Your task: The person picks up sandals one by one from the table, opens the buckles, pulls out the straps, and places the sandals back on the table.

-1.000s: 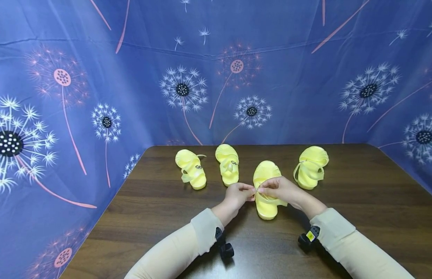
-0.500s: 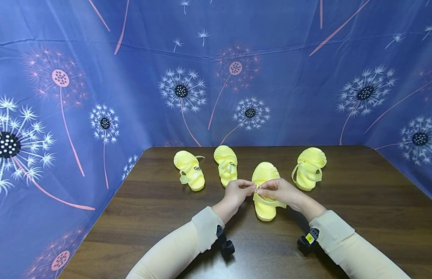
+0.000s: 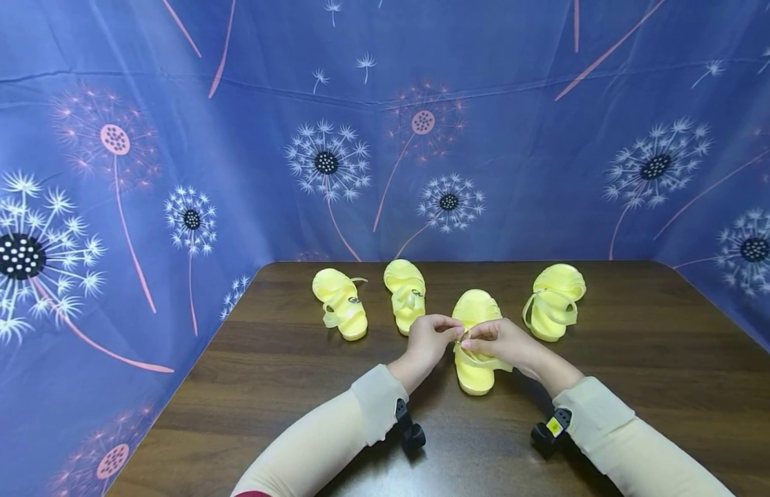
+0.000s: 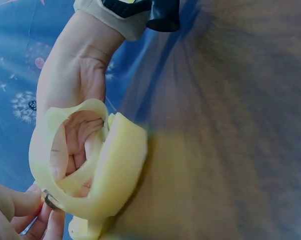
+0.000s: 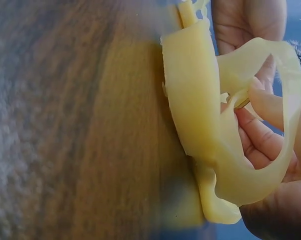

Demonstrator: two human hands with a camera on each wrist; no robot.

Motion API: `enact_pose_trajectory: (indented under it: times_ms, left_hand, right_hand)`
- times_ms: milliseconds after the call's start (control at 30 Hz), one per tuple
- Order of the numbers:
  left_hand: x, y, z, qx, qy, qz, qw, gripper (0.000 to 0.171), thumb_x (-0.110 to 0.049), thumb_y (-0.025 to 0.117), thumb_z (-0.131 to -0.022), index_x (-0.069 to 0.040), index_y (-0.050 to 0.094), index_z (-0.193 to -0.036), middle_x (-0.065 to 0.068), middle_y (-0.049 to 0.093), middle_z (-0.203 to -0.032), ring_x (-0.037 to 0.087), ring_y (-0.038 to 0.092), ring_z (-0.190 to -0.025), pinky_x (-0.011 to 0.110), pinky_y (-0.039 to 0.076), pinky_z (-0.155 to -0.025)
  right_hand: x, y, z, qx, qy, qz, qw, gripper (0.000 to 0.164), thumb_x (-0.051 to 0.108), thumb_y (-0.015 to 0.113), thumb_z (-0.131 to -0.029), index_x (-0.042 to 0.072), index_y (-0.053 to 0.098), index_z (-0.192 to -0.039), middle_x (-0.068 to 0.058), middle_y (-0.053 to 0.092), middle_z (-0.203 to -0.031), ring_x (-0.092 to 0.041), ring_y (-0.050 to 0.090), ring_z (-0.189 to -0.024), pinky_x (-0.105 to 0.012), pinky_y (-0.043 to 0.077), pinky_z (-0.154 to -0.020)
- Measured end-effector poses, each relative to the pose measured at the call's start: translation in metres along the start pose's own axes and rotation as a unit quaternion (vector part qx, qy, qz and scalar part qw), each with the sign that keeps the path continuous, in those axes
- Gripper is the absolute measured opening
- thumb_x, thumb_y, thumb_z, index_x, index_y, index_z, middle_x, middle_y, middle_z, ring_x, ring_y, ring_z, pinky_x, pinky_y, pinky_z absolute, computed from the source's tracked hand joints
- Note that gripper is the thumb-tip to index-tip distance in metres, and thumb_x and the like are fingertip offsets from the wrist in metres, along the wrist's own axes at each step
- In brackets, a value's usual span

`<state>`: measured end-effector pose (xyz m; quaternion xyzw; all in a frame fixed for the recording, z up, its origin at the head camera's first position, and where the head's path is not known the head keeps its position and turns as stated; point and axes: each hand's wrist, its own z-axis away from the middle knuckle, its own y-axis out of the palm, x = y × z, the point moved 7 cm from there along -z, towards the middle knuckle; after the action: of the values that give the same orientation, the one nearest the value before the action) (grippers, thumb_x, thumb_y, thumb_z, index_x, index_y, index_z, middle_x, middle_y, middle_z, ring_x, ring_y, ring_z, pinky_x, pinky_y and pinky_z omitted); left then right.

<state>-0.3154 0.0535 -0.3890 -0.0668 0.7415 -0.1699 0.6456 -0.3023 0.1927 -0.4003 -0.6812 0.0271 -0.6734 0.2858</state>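
A yellow sandal (image 3: 475,381) stands on the table between my two hands, toe towards the back. My left hand (image 3: 427,346) pinches at the side of its strap, and my right hand (image 3: 506,343) pinches the strap from the other side. In the left wrist view a small metal buckle (image 4: 49,200) sits at my left fingertips, at the end of the looped strap (image 4: 40,160). The right wrist view has the buckle (image 5: 242,103) under my right thumb, behind the strap loop (image 5: 290,95). My fingers partly hide the buckle.
Two more yellow sandals, one at the far left (image 3: 339,304) and one beside it (image 3: 405,290), stand on the brown wooden table (image 3: 267,386). Another sandal (image 3: 554,300) with a looped strap stands at the right. A blue dandelion-print cloth (image 3: 372,207) hangs behind.
My left hand and forearm have shifted slightly right, and the left fingers have risen a little at the strap. My right hand stays nearly in place. The other sandals have not moved.
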Motion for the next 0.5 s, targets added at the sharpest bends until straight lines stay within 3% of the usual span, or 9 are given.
enact_pose_trajectory:
  times_ms: [500]
  left_hand:
    - [-0.004,0.007,-0.012,0.006,-0.010,0.011,0.9999,0.010,-0.014,0.071,-0.088,-0.006,0.076,-0.090,0.002,0.071,-0.080,0.003,0.056,-0.068,0.016,0.048,-0.060]
  right_hand:
    - [0.001,0.000,-0.001,0.011,0.009,-0.002,1.000,0.027,0.022,0.066,-0.093,-0.005,0.068,-0.099,0.002,0.062,-0.080,-0.012,0.053,-0.077,-0.025,0.047,-0.066]
